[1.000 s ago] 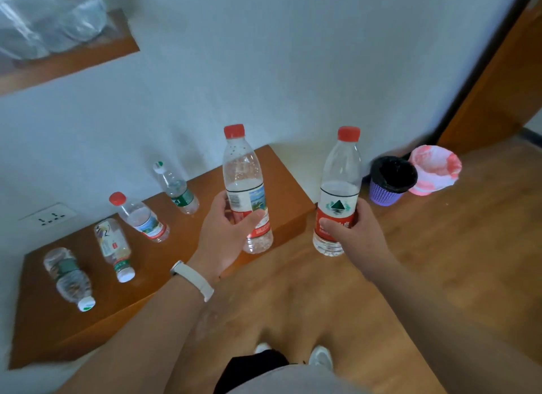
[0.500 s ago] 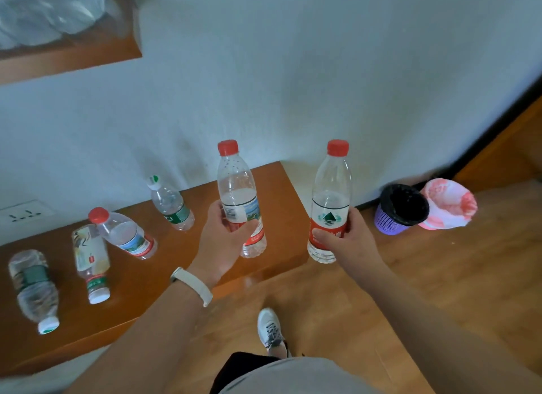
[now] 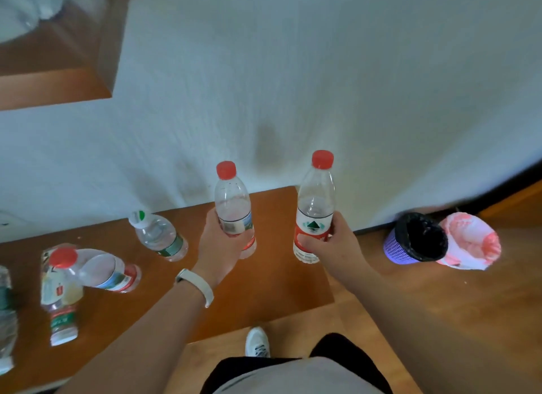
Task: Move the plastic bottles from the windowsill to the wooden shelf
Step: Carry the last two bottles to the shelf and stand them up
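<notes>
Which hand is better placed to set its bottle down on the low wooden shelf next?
Probably the left hand. The left bottle hangs upright over bare wood of the shelf, while the right hand holds the right bottle at the shelf's right edge.

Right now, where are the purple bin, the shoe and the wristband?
purple bin (image 3: pixel 394 248): head view, mesh wall.
shoe (image 3: pixel 257 341): head view, toe.
wristband (image 3: pixel 195 285): head view, strap.
</notes>
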Action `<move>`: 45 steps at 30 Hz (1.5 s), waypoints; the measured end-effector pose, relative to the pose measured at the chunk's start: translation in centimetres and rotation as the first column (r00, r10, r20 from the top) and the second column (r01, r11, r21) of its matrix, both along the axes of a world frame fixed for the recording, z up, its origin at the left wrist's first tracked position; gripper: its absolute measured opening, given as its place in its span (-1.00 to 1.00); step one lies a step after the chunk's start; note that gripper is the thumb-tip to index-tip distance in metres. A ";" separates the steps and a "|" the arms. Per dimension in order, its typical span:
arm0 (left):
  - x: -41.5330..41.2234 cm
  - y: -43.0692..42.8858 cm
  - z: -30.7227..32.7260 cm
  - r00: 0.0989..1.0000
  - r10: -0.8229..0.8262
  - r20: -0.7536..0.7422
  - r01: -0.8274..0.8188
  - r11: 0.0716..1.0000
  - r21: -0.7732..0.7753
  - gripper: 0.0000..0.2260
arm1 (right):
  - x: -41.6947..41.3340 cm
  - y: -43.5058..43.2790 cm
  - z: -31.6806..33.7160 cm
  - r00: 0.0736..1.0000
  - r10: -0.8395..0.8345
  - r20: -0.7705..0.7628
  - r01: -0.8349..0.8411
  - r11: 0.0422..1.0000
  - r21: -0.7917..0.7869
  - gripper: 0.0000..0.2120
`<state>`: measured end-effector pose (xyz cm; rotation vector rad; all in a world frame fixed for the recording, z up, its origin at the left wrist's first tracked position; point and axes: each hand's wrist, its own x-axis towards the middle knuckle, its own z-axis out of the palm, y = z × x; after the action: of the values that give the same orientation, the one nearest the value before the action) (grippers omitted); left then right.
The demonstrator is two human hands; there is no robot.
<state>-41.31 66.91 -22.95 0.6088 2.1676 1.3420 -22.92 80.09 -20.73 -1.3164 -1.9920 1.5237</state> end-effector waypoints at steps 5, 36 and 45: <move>-1.0 1.7 -1.6 0.994 0.111 0.023 -0.110 0.992 -0.060 -0.37 | -3.8 3.0 -2.8 0.991 0.123 0.043 -0.123 0.992 0.005 -0.41; -6.3 7.9 -9.1 0.839 0.545 -0.010 -0.544 0.837 -0.051 -0.28 | -16.2 9.6 -12.6 0.928 0.372 0.026 -0.373 0.925 0.073 -0.36; -6.1 5.8 -10.3 0.922 0.384 -0.049 -0.387 0.914 -0.122 -0.29 | -15.8 9.6 -13.3 0.899 0.429 0.086 -0.434 0.899 0.049 -0.31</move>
<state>-47.36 72.70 -33.22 0.1466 2.4615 1.3720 -38.76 89.68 -34.07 -0.9523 -2.4845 1.5852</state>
